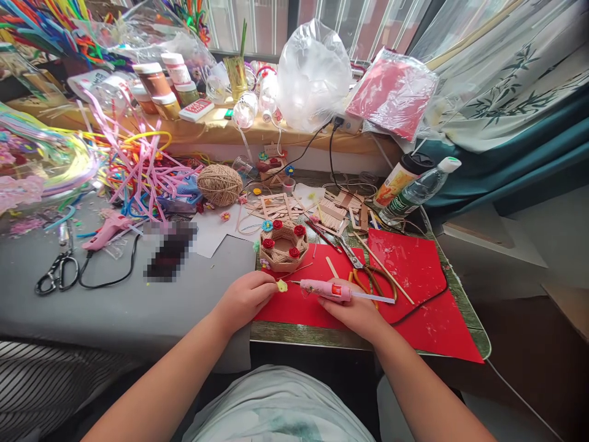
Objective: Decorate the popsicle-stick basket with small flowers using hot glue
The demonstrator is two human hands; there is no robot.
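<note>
My right hand (353, 314) is wrapped round a pink glue gun (326, 290), with a clear glue stick (375, 298) jutting from its back. Its thin nozzle points left, close to a small yellow flower (281, 286). Pinched fingertips of my left hand (246, 299) hold that flower at its edge. Just beyond both hands sits a twine-wrapped ring-shaped basket (284, 263), topped with several red roses (294, 252) and a blue flower (267, 226). Red sheets (294, 310) lie under the work. Whether the nozzle touches the flower I cannot tell.
Scissors with orange-brown handles (375, 279) and a wooden stick (384, 268) lie right of the basket. Craft sticks (280, 207), a twine ball (219, 185) and bottles (418, 189) stand behind. At left are black scissors (59, 270) and another pink glue gun (107, 230).
</note>
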